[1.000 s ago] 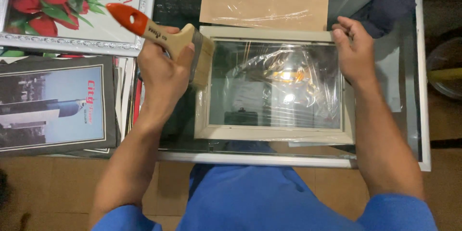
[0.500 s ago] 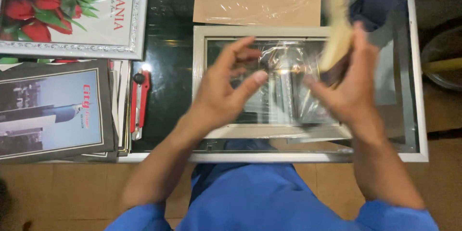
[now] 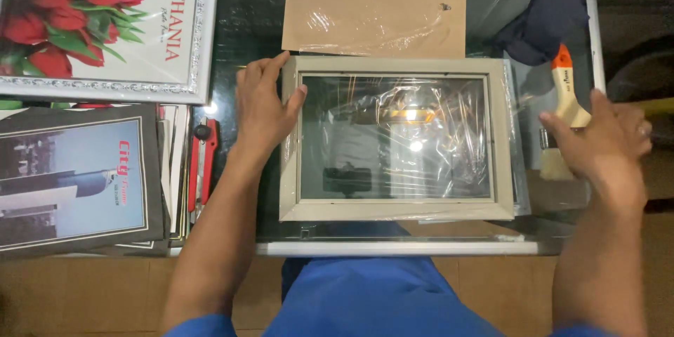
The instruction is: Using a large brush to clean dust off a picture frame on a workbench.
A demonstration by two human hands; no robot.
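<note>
A pale wooden picture frame [image 3: 397,209] wrapped in clear plastic film lies flat on the glass table [image 3: 393,247], straight in front of me. My left hand [image 3: 262,107] rests flat on the frame's upper left corner, fingers spread. My right hand [image 3: 605,144] is off the frame's right side, closed round the wooden handle of a paintbrush [image 3: 566,98] with an orange tip. The brush bristles point down toward the table near the frame's right edge.
A brown backing board [image 3: 375,7] lies behind the frame. A dark blue cloth [image 3: 544,21] sits at the back right. At the left are a silver-framed tulip picture [image 3: 105,24], a stack of dark-framed prints [image 3: 74,182] and a red utility knife [image 3: 200,165].
The paintbrush passed from my left hand to my right hand, which carried it out to the frame's right side. My left hand moved onto the frame's upper left corner.
</note>
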